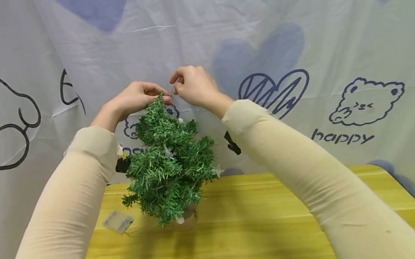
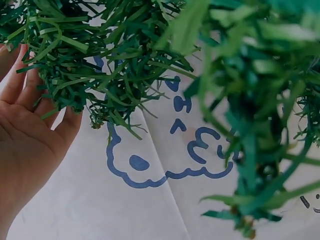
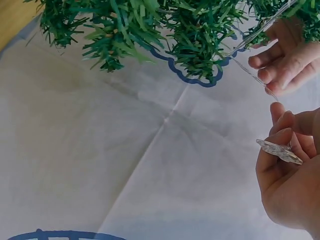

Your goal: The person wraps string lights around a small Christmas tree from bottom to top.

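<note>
A small artificial Christmas tree [image 1: 168,168] stands in a pot [image 1: 186,219] on the table, wound with a thin clear light string [image 3: 245,70]. At its top, my left hand [image 1: 138,97] reaches round from the left. Its loosely bent fingers [image 3: 272,72] are at the branch tips, right by the wire. Just right of the treetop, my right hand [image 1: 195,85] pinches the light string between thumb and fingers. A clear, flat, star-like light [image 3: 280,151] hangs at its curled fingers. In the left wrist view, branches partly cover the left hand's fingers [image 2: 30,87].
A clear battery box [image 1: 117,221] lies on the wooden table [image 1: 267,238] left of the pot, its wire leading toward the tree. More clear star lights [image 1: 218,172] sit among the branches. A printed cloth [image 1: 254,11] hangs close behind the tree.
</note>
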A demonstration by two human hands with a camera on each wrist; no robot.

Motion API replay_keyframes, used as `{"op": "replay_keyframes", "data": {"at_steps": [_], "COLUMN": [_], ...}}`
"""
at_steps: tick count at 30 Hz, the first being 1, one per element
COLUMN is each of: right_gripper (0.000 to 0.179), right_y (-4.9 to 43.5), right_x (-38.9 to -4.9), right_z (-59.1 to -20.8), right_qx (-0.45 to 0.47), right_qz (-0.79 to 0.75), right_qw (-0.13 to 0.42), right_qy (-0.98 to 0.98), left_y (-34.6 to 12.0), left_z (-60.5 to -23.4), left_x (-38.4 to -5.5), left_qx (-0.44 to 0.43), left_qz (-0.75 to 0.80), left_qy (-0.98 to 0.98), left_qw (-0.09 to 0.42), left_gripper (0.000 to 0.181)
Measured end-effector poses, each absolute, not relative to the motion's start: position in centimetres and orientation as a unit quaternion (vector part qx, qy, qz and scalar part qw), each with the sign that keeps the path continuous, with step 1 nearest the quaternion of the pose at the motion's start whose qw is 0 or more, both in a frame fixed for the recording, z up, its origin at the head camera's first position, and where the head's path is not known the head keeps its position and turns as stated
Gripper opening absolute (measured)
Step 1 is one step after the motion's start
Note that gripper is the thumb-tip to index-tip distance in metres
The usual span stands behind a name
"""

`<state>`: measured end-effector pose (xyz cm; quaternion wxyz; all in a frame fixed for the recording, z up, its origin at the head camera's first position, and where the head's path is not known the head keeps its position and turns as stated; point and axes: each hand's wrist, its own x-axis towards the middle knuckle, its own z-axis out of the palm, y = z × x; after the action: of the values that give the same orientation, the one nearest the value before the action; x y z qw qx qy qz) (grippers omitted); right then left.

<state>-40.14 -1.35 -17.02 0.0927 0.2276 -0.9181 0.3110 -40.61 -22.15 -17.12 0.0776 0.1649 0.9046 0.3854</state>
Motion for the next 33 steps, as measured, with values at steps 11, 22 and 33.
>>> {"op": "replay_keyframes", "data": {"at_steps": [11,22,33], "right_gripper": [0.03,0.029,0.025], "right_y": [-2.7,-1.4,-1.7], "right_x": [-39.5,-39.0,-37.8], "right_z": [-16.5,-16.0,-15.1], "right_qx": [0.22,0.26,0.275], "right_qz": [0.293,0.239,0.237], "right_qw": [0.096,0.029,0.09], "right_qy": [-0.925,-0.935,-0.927], "left_y": [-22.7,-23.9,-25.9], "left_z": [-17.5,-18.9,-20.4], "left_x": [-40.8,-39.7,-38.5], "left_qx": [0.158,0.165,0.15], "left_qz": [0.392,0.396,0.432], "left_qy": [0.905,0.902,0.885], "left_qw": [0.048,-0.057,-0.088], "left_gripper": [0.031,0.029,0.033]}}
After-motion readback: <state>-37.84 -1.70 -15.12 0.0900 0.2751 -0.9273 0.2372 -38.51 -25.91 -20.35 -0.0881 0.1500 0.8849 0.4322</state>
